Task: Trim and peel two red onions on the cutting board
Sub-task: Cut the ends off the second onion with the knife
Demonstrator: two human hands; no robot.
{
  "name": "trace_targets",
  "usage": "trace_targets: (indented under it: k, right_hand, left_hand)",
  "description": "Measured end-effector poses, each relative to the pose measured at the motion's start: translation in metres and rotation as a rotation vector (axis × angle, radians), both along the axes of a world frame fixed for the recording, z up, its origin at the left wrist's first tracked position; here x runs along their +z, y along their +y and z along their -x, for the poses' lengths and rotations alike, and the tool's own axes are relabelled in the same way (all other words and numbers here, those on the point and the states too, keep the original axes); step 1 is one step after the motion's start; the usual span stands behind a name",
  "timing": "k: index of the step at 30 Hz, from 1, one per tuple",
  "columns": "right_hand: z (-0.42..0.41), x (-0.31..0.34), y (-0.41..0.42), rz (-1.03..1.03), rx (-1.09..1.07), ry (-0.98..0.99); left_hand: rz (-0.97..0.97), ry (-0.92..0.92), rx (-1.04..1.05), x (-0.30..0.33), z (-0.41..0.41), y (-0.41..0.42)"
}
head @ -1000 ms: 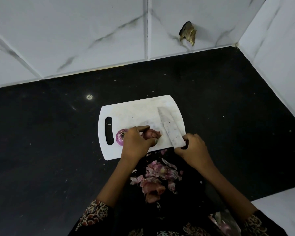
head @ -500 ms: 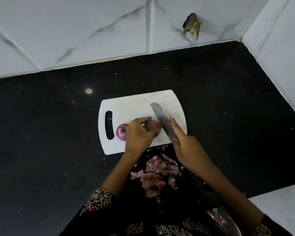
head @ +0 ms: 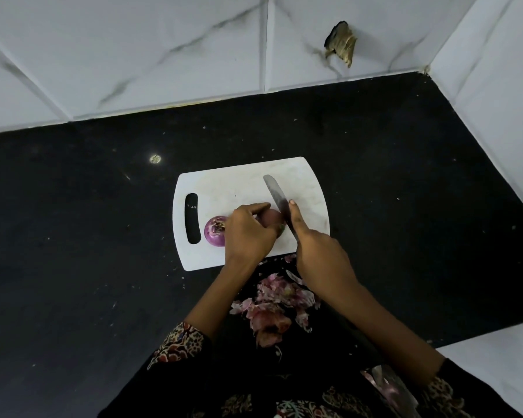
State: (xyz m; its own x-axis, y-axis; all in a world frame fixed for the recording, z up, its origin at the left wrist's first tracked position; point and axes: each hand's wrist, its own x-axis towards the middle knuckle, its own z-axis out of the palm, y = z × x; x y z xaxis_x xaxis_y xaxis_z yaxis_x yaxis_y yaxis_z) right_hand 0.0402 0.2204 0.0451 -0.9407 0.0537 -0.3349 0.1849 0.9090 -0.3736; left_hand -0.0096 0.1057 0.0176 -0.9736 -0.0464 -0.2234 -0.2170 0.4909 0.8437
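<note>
The fingers [head: 255, 211] of the left hand [head: 248, 233] curl over a red onion [head: 271, 218] near the front edge of the cutting board [head: 236, 182], pinning it down. The right hand [head: 320, 254] grips the knife [head: 277, 199], forefinger stretched along the spine, with the blade standing against the onion's right end. A second onion [head: 213, 231], trimmed and purple, sits just beside the board's handle slot. The board lies mid-desk [head: 73, 267], and loose peels [head: 272, 303] are heaped at the desk's front edge.

The round onion looks firm but likely to roll, and its papery skin is probably slick, so a hold across its top, well back from the blade, seems best. The knife handle is hidden inside the right hand, most of the held onion lies under the left, and whether the edge has bitten in cannot be made out.
</note>
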Motion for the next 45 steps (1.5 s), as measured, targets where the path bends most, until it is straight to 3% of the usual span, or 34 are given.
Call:
trace_targets:
  k: [6,23,28,34,39,45]
  right_hand:
    - [-0.02,0.001,0.002,0.091,-0.062,-0.015]
    - [-0.002,-0.005,-0.009,-0.006,-0.017,0.003]
    - [-0.038,0.0,-0.004,-0.02,-0.016,0.006]
    - [-0.002,-0.003,-0.012,-0.035,0.001,0.015]
    - [-0.038,-0.003,-0.006,-0.04,-0.027,0.019]
    - [0.003,-0.008,-0.013,-0.004,-0.026,0.028]
  left_hand:
    - [-0.015,0.004,0.046,-0.003,-0.002,0.001]
    - [-0.041,-0.003,0.081,-0.005,-0.002,0.0]
    - [-0.019,0.021,0.07,-0.003,-0.006,0.002]
    - [-0.05,0.015,0.093,-0.002,-0.008,0.003]
    - [-0.018,0.04,0.099,0.0,-0.011,0.005]
    - [-0.024,0.012,0.118,-0.001,-0.011,0.005]
